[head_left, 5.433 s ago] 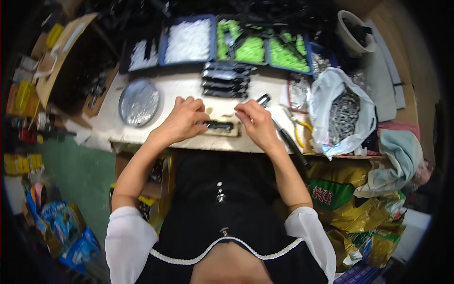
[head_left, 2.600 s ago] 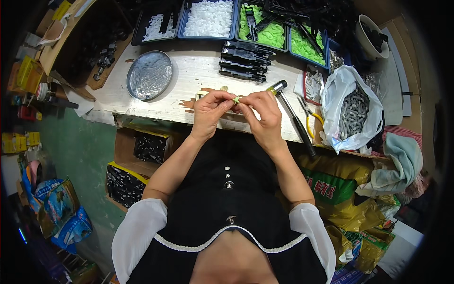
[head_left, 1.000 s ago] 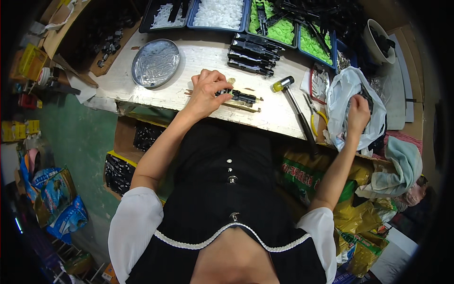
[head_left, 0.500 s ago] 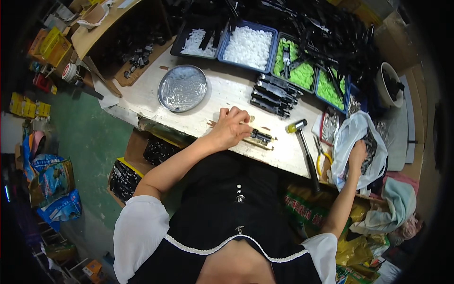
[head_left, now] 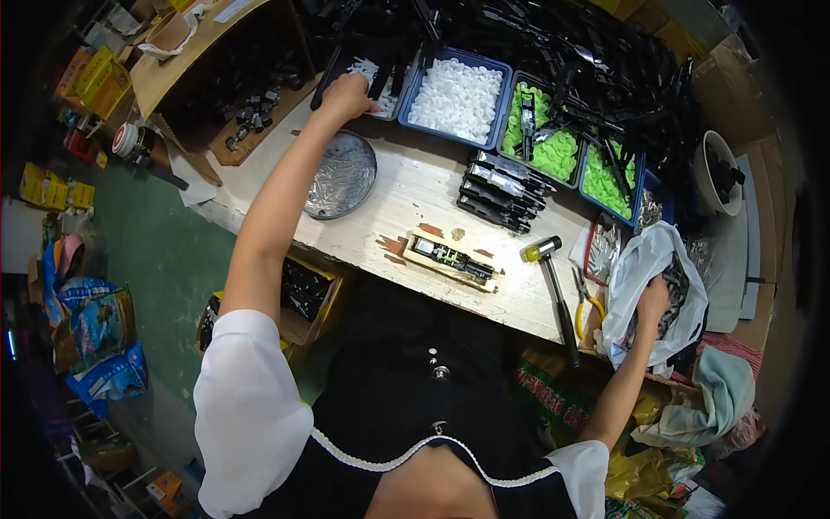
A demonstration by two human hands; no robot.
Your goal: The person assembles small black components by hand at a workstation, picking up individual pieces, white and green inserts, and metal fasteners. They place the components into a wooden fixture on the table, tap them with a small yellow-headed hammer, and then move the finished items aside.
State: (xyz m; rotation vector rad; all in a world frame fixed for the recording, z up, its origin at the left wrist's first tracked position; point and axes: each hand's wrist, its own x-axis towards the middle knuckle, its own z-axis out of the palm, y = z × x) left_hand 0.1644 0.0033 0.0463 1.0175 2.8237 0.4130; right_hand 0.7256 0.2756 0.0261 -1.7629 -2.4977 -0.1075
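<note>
At the far left corner of the pale wooden table (head_left: 406, 195), the person's left hand (head_left: 346, 89) was stretched out at the end of a fully extended arm, its fingers curled down into a dark tray (head_left: 373, 73) holding small white pieces and black parts; whether it pinched anything could not be told. Just to the right of that tray sat a blue bin of white caps (head_left: 457, 98), then two bins of bright green parts (head_left: 553, 143), with a heap of black tools (head_left: 588, 60) piled behind them. Near the left forearm lay a round silver dish (head_left: 343, 175). On the right side, well apart from the left hand, the right hand (head_left: 653, 300) was pushed into the mouth of a white plastic bag (head_left: 635, 277) that sagged at the table's right end, filled with small dark metal pieces; the fingers were buried among them, so their grip could not be made out. Between the two hands, near the table's front edge, a small wooden block (head_left: 451, 261) carried a black part lying along it, touched by neither hand. A row of black parts (head_left: 501, 190) lay behind the block, and a hammer with a yellow head (head_left: 553, 277) lay just to its right, its long handle pointing toward the person.
</note>
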